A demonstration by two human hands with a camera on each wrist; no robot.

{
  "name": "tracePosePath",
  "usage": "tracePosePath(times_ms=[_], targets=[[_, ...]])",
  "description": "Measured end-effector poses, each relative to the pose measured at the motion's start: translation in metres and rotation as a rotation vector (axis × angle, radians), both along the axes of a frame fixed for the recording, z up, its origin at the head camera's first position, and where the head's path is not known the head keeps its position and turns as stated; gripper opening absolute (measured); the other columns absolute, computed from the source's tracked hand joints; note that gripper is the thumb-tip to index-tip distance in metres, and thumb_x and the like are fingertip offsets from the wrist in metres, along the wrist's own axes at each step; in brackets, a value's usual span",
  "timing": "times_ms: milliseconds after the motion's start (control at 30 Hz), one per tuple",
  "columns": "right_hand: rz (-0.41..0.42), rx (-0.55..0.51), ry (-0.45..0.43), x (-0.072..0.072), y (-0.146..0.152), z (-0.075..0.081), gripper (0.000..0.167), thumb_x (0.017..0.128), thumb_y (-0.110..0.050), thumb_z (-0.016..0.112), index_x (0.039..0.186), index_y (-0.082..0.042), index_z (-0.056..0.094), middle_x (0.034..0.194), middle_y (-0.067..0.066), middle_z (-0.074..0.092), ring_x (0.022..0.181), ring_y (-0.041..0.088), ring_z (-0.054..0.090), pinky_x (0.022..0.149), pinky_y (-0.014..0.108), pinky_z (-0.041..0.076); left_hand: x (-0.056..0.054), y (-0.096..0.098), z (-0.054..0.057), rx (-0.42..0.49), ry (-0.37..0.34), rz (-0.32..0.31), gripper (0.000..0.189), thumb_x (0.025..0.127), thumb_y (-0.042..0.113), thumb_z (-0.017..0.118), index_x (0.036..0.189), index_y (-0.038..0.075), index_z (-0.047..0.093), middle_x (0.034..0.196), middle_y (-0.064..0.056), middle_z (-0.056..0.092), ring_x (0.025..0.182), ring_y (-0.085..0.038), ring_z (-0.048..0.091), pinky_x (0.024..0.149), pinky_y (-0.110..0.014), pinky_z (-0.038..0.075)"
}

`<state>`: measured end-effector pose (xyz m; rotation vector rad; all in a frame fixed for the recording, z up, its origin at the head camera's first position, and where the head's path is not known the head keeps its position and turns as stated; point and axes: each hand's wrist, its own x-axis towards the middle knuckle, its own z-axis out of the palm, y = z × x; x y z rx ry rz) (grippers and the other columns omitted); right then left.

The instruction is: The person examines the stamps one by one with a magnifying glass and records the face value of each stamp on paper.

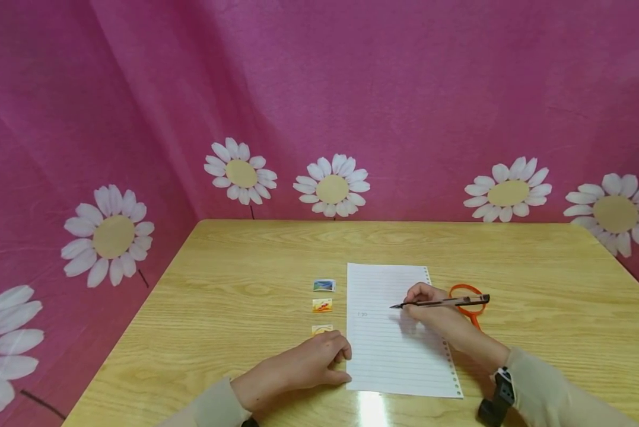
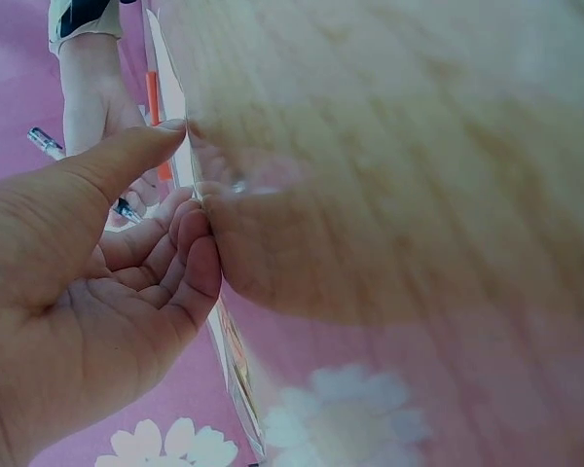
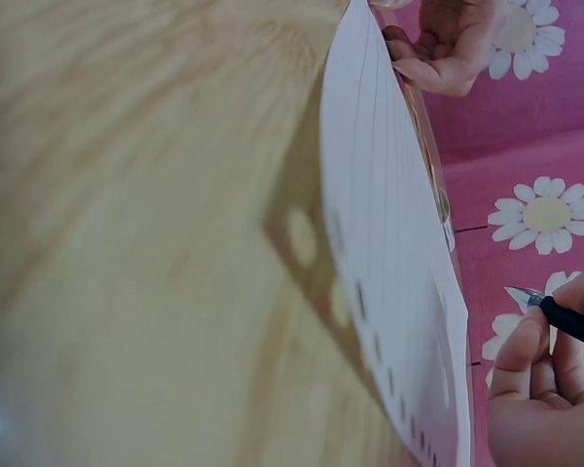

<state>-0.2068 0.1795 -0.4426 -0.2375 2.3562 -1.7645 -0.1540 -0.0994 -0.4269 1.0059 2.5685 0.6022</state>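
Observation:
Between thumb and fingers, my right hand [image 1: 444, 318] pinches a black pen [image 1: 442, 302] over a lined sheet of paper [image 1: 388, 362]. In the right wrist view, the pen's tip [image 3: 523, 295] appears raised off the sheet. Small handwritten marks [image 1: 362, 314] stand near the sheet's left edge. My left hand [image 1: 319, 359] rests on the table at that edge, fingers loosely bent and thumb extended. Left of the paper lie three small stamp-like pictures in a column: blue-green [image 1: 324, 285], yellow-red [image 1: 322, 305] and yellow [image 1: 321, 328], the nearest partly hidden by my left hand.
An orange magnifying glass [image 1: 475, 321] lies right of the paper, partly behind my right hand and the pen. Everything is on a wooden table [image 1: 234, 284]. A pink cloth with daisies [image 1: 404, 107] hangs behind and left of it.

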Motion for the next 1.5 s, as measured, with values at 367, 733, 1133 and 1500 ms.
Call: tracePosePath(times_ms=[367, 733, 1133, 1500], targets=[[0.007, -0.076, 0.012, 0.002, 0.015, -0.001, 0.016, 0.088, -0.003, 0.063, 0.098, 0.004, 0.052, 0.081, -0.008, 0.058, 0.071, 0.005, 0.051, 0.063, 0.020, 0.044, 0.002, -0.002, -0.001, 0.016, 0.016, -0.010, 0.024, 0.086, 0.024, 0.075, 0.098, 0.010, 0.060, 0.084, 0.008, 0.048, 0.078, 0.001, 0.041, 0.072, -0.011, 0.040], [-0.008, -0.086, 0.031, 0.006, 0.028, 0.002, 0.012, 0.090, -0.006, 0.063, 0.097, 0.000, 0.054, 0.082, -0.010, 0.057, 0.073, 0.004, 0.052, 0.064, 0.020, 0.045, 0.002, -0.001, 0.000, 0.015, 0.020, -0.008, 0.024, 0.086, 0.023, 0.076, 0.097, 0.010, 0.060, 0.083, 0.008, 0.047, 0.077, 0.002, 0.039, 0.071, -0.011, 0.039], [-0.063, -0.040, 0.045, 0.004, 0.044, 0.003, 0.013, 0.089, -0.004, 0.063, 0.098, 0.001, 0.056, 0.078, -0.013, 0.059, 0.070, 0.001, 0.054, 0.063, 0.020, 0.047, 0.001, -0.002, 0.000, 0.032, 0.019, -0.014, 0.024, 0.086, 0.022, 0.076, 0.098, 0.009, 0.059, 0.084, 0.008, 0.048, 0.078, 0.002, 0.041, 0.074, -0.012, 0.041], [-0.068, -0.047, 0.025, 0.004, 0.058, 0.004, 0.010, 0.092, -0.005, 0.061, 0.098, -0.005, 0.053, 0.081, -0.010, 0.059, 0.071, 0.005, 0.054, 0.062, 0.021, 0.047, 0.001, -0.001, 0.000, 0.034, -0.004, -0.009, 0.024, 0.087, 0.022, 0.075, 0.100, 0.009, 0.059, 0.084, 0.008, 0.048, 0.078, 0.002, 0.040, 0.073, -0.011, 0.040]])
